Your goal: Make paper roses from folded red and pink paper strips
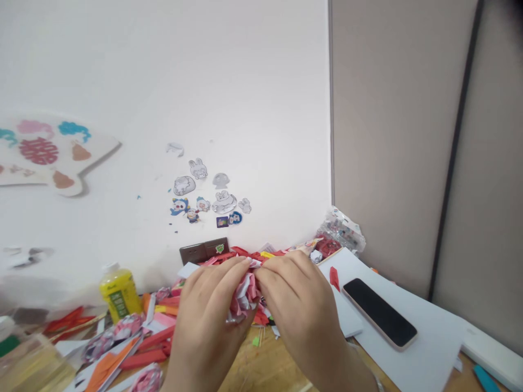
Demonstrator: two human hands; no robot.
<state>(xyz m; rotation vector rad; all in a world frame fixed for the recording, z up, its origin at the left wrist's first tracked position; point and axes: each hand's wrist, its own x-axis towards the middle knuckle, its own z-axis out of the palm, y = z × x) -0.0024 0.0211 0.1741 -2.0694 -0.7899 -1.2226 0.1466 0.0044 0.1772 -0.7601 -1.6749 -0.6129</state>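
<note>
A crumpled piece of pink and white folded paper [245,296] is held up above the wooden table, between my two hands. My left hand [208,305] is curled round its left side, with the fingertips at its top. From the right, my right hand [300,296] pinches the paper's upper edge, its fingers bent close to those of the left. The backs of both hands hide much of the paper and the fingertips.
Red, orange and white paper strips [153,337] lie heaped around a yellow bottle [120,294]. A clear container [35,365] stands at lower left. At right, a phone [379,313] rests on white sheets [412,365]. Stickers [224,201] dot the white wall behind.
</note>
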